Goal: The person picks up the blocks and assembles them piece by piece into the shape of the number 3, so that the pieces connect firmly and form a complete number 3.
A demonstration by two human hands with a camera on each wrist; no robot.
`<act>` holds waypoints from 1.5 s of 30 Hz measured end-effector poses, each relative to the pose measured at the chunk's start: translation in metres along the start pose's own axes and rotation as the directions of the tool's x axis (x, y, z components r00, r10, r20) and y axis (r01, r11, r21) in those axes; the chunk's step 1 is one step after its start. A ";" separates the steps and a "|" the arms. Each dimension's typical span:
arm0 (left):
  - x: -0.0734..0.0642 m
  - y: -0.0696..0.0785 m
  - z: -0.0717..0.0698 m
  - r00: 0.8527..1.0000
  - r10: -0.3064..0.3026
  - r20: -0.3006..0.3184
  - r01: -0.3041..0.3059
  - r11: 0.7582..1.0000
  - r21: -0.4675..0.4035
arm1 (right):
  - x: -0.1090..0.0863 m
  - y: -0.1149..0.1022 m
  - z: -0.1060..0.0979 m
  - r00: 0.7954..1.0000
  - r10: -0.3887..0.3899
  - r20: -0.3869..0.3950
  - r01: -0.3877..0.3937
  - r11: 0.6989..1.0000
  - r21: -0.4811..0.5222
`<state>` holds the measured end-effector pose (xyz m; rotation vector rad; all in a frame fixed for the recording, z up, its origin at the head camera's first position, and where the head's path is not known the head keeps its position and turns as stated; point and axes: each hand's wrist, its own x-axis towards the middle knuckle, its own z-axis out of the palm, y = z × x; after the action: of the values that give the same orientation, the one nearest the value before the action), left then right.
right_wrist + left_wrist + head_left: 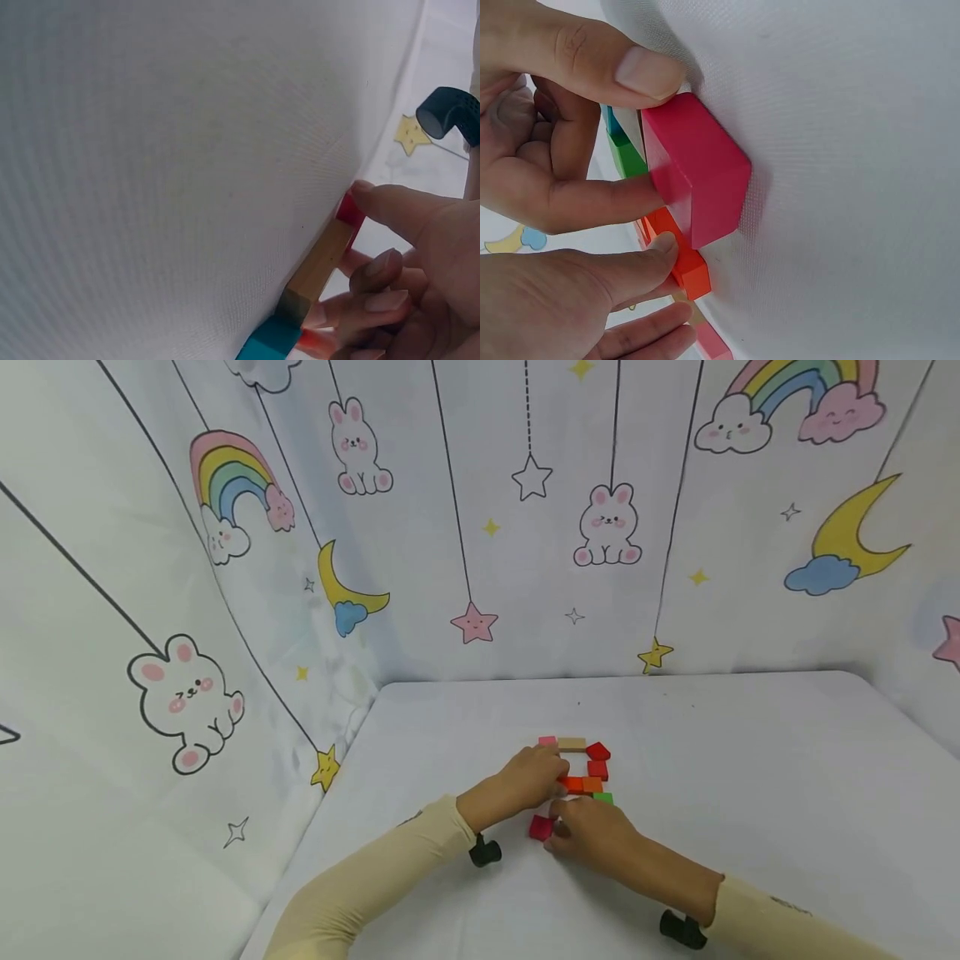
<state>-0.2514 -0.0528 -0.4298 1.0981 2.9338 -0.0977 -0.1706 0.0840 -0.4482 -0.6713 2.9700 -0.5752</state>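
In the head view my right hand [600,835] pinches a crimson five-sided block [542,827] low on the white table. The left wrist view shows this block [701,169] between thumb and a finger. My left hand [527,778] is just beyond it; there, the left thumb and fingers [664,244] hold the end of an orange block [694,274]. In the right wrist view the right hand [420,277] has its thumb on the crimson block [349,210], which lies in line with a wooden block [322,259] and a teal block [270,339].
Above the orange blocks [583,785], a pink block [548,741], a tan block [572,745], a red five-sided block [597,751] and a red block [597,769] form a loop. A green block [603,797] sits below. A patterned cloth [480,527] hangs behind the table [750,760].
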 end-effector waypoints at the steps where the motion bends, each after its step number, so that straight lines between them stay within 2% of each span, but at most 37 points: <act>1: 0.000 0.000 0.000 1.000 -0.001 0.001 0.001 1.000 -0.002 | 0.000 0.000 0.000 1.000 -0.004 -0.001 0.004 1.000 0.000; 19: -0.002 -0.001 0.001 1.000 0.010 -0.021 -0.010 1.000 -0.015 | -0.002 0.003 -0.003 1.000 -0.008 -0.015 0.007 1.000 -0.028; 36: 0.000 -0.001 0.004 1.000 -0.010 -0.004 0.010 1.000 -0.009 | -0.005 0.008 -0.004 0.997 -0.067 -0.040 0.066 0.997 -0.045; 45: 0.000 -0.002 0.004 1.000 -0.020 0.003 0.020 0.999 -0.028 | -0.004 0.006 -0.006 1.000 -0.028 -0.011 0.027 0.998 -0.053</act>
<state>-0.2528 -0.0539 -0.4336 1.0638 2.9348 -0.0574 -0.1699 0.0926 -0.4452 -0.7162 3.0011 -0.5063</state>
